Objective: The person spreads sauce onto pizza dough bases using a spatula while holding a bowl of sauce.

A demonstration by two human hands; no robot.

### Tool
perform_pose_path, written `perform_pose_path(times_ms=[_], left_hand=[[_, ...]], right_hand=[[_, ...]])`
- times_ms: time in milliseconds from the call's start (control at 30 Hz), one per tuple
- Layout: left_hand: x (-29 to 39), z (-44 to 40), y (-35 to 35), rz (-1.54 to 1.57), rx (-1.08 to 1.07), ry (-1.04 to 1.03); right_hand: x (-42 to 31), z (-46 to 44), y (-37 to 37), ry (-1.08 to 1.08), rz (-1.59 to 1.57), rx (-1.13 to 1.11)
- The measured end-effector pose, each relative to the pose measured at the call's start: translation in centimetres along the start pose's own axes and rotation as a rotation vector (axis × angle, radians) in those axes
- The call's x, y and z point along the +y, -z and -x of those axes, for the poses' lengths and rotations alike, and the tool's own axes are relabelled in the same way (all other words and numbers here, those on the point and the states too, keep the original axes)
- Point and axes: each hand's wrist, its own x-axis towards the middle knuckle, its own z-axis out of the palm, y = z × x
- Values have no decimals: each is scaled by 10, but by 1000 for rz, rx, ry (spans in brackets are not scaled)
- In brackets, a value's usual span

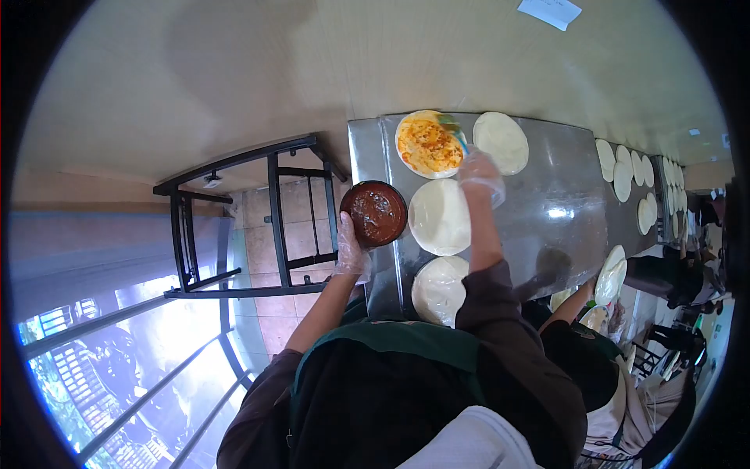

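Note:
In a clear plastic glove, my left hand (351,244) grips the side of a round bowl (378,213) of dark red sauce, held by the table's left edge. My right hand (481,175), also gloved, is closed on the thin handle of a brush (451,125) with a green, blurred head. The brush head touches a flat dough round (429,145) smeared with orange-red sauce. Plain pale rounds lie around it: one to the right (501,144), one just nearer (439,216), partly behind my right forearm, and another close to my body (437,290).
The metal table (547,203) carries more dough rounds (623,176) farther right. A co-worker (582,352) stands to my right, holding up a dough round (611,276). A black metal frame (269,219) stands left of the table, with a railed window (148,352) beyond it.

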Motion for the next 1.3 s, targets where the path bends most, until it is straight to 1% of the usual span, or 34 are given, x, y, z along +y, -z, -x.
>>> perform_pose_path(times_ms=[33, 67, 100, 167, 200, 267, 300, 333, 367, 433, 500, 533, 633, 733, 767, 833, 867, 967, 1067, 1167, 1267, 1300], left_hand=[[1, 1, -2, -13, 22, -6], [3, 1, -5, -27, 43, -11], [6, 2, -9, -42, 63, -18], [19, 9, -22, -11, 19, -6], [22, 11, -25, 5, -4, 0], [22, 10, -22, -20, 2, -8], [21, 10, -21, -31, 5, -10], [21, 9, -21, -37, 1, -18], [21, 8, -20, -44, -3, -25], [16, 9, -23, -19, 13, -10], [11, 8, -24, 36, 51, 29], [8, 7, -22, 47, 38, 41], [-3, -1, -7, 43, -6, 44], [-8, -4, -4, 8, -28, 12], [-9, -2, -5, 8, -24, 20], [-11, 2, -7, 10, -21, 29], [-12, 1, -7, 9, -25, 26], [-8, 4, -12, 2, -36, 27], [0, 12, -17, -10, -36, 50], [-6, 6, -7, -31, -17, 53], [-2, 11, -11, -48, -16, 31], [1, 12, -12, -58, -26, 20]], right_hand=[[-8, 8, -4, 30, 1, 1], [-12, 19, -21, 214, 51, 128], [-11, 16, -33, 207, 62, 101], [-8, 8, -55, 186, 80, 45], [12, 3, -65, 107, 170, 49], [49, -6, -59, 62, 187, 82], [57, -6, -49, 41, 197, 99], [61, -4, -43, 17, 104, 151], [59, 1, -43, 34, 134, 106], [22, 21, -21, 67, 199, 14], [4, 26, -26, 171, 155, 20], [1, 24, -27, 221, 130, 24], [41, -3, -54, -2, 124, -81], [59, 5, -46, 91, 26, 185], [52, 6, -48, 76, 7, 122], [7, 20, -23, 46, -32, -4], [7, 7, -53, 110, -27, 56], [2, -3, -56, -111, -141, 4], [-3, -4, -82, 49, -27, -38], [-23, 9, -41, 162, -108, -20], [-14, -5, -46, -45, -123, -18], [-15, -3, -46, 16, -91, -49]])
